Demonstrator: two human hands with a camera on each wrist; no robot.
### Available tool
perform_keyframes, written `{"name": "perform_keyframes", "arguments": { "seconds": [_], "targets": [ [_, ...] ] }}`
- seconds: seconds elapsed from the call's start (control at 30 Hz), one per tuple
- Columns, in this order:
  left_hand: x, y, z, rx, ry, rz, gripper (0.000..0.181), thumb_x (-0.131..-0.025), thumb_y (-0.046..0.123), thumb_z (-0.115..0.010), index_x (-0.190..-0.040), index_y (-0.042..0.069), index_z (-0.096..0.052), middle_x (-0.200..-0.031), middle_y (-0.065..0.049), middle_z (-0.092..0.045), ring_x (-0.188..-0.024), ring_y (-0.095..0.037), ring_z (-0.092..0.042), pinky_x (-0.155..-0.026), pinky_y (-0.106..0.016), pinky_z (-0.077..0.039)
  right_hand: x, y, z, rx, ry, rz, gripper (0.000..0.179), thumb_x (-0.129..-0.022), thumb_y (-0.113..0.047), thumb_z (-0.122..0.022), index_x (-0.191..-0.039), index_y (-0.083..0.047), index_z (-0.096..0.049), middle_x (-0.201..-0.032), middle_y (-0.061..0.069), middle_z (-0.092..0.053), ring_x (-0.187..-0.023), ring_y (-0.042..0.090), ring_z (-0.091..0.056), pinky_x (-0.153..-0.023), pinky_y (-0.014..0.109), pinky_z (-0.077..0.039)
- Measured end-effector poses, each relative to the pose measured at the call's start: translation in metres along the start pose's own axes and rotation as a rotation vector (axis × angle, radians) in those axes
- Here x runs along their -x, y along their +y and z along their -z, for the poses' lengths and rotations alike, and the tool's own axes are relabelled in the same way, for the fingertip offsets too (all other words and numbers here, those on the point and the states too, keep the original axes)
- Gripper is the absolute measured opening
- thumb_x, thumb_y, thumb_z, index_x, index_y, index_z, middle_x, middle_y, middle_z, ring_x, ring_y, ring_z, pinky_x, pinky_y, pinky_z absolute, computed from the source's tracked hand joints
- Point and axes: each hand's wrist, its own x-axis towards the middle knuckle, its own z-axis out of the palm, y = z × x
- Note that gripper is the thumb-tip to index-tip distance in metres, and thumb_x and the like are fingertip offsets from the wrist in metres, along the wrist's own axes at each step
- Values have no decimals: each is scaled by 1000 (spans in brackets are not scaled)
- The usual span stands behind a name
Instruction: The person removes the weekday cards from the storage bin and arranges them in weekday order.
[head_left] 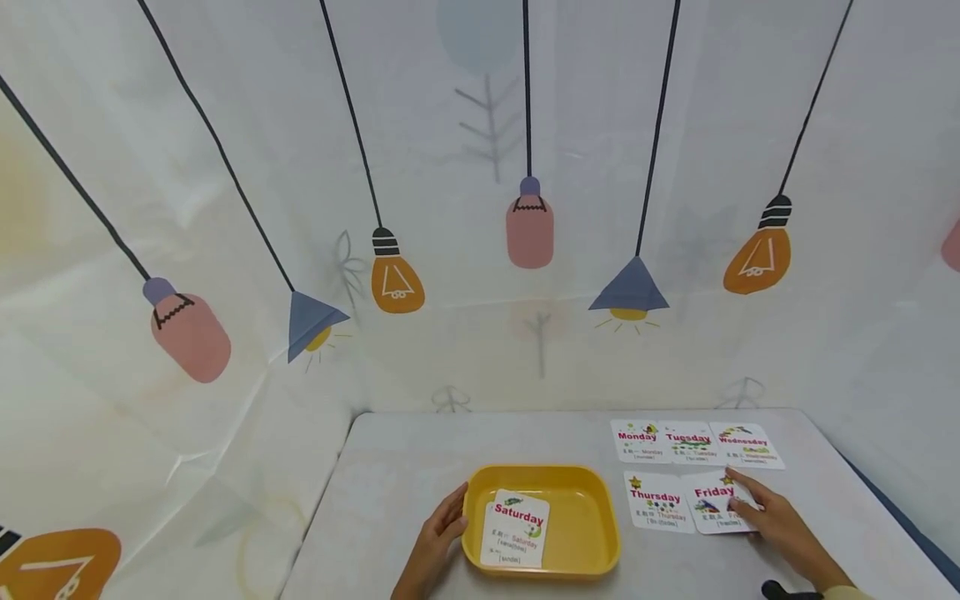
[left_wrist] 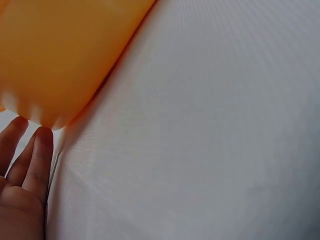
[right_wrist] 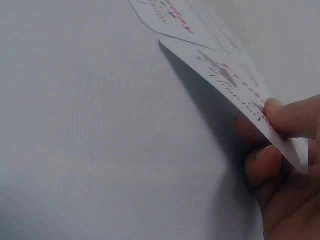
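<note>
The right hand [head_left: 777, 521] pinches the Friday card [head_left: 708, 504] in a closed grip, thumb on top, fingers underneath, holding it tilted over the desk [head_left: 405, 467], right beside the Thursday card [head_left: 660, 510]! The left grip [head_left: 435, 533], open, touches the yellow tray [head_left: 581, 529], Saturday card [head_left: 517, 533] inside.

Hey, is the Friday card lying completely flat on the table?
No, the right hand pinches the Friday card, and its edge tilts up off the table.
</note>
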Motion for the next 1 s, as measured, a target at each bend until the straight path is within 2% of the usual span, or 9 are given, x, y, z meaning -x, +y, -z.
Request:
{"name": "perform_keyframes", "arguments": {
  "seconds": [0.13, 0.3, 0.47, 0.53, 0.63, 0.73, 0.9, 1.0],
  "targets": [
    [2, -1, 1, -1, -17, -12, 61, -100, 35, -59, -153, 12, -40, -159, -16, -39, -144, -35, -41, -109, -35, -47, 3, 1, -3, 20, 7, -14, 83, -97, -48, -59, -155, -1, -24, -123, 29, -57, -85, 18, -57, -64, 29, -45],
    [1, -1, 3, -8, -23, -40, 57, -102, 33, -56, -154, 13, -39, -159, -15, -39, -143, -34, -42, -104, -25, -50, 4, -7, -2, 55, 22, 19, 77, -99, -40, -58, -156, -1, -23, -116, 26, -58, -79, 17, -56, -60, 28, -45],
    [-2, 3, 2, -16, -12, -57, 55, -103, 34, -54, -154, 18, -41, -158, -12, -40, -143, -33, -44, -104, -27, -50, 1, -14, 3, 110, 42, 41, 78, -99, -42, -57, -157, -2, -22, -117, 28, -57, -81, 19, -56, -63, 33, -44],
    [-2, 3, 2, -20, -10, -52, 55, -103, 34, -54, -153, 19, -41, -158, -12, -40, -143, -33, -44, -104, -27, -50, 0, -14, 3, 147, 39, 31, 79, -99, -43, -57, -157, -3, -21, -121, 30, -56, -85, 22, -57, -68, 37, -45],
    [-1, 2, 2, -23, -12, -50, 54, -103, 32, -53, -154, 18, -40, -158, -13, -40, -142, -34, -44, -102, -25, -51, -1, -12, 1, 186, 42, 16, 83, -98, -47, -58, -157, -4, -20, -132, 36, -49, -93, 33, -57, -79, 53, -49],
    [1, 1, 2, -12, -18, -47, 54, -103, 31, -53, -154, 19, -40, -159, -12, -40, -143, -33, -43, -101, -22, -50, 0, -11, -2, 220, 60, 1, 83, -97, -47, -59, -157, -4, -21, -138, 39, -43, -98, 39, -53, -86, 63, -45],
    [1, 2, 1, -18, -18, -50, 55, -103, 33, -53, -154, 18, -40, -159, -12, -39, -143, -34, -42, -101, -23, -51, 3, -12, -6, 281, 93, 11, 75, -97, -34, -62, -155, -1, -26, -131, 38, -49, -92, 33, -56, -81, 53, -48],
    [1, 3, 0, -19, -9, -48, 54, -103, 32, -53, -154, 17, -40, -159, -13, -40, -143, -34, -43, -100, -24, -51, 4, -14, -7, 305, 96, 29, 71, -97, -27, -63, -153, 0, -29, -131, 38, -51, -92, 32, -58, -81, 54, -49]
  ]
}}
